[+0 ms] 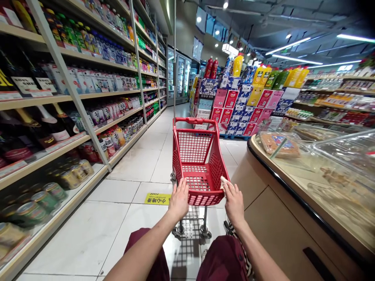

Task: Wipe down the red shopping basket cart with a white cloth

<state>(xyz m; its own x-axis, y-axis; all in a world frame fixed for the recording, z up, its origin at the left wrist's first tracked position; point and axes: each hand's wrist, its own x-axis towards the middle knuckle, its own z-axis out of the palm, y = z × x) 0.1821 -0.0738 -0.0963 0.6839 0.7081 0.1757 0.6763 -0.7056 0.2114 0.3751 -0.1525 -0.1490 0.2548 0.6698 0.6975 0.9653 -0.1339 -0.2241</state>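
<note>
A red plastic shopping cart [202,171] stands right before me, its near end toward my knees and its handle at the far side. My left hand [179,199] holds the near left corner of its basket, fingers laid over the rim and thumb hidden. At the near right corner, my right hand [233,199] presses a small white cloth [223,182] or tissue against the rim, fingers bent round it. The inside of the basket shows only red mesh.
Drink shelves [105,91] line the left side. A counter [263,187] with packed food runs close along the right. Stacked drink cartons [231,105] stand beyond the cart. A yellow floor sticker [157,199] lies left of the cart on white tiles.
</note>
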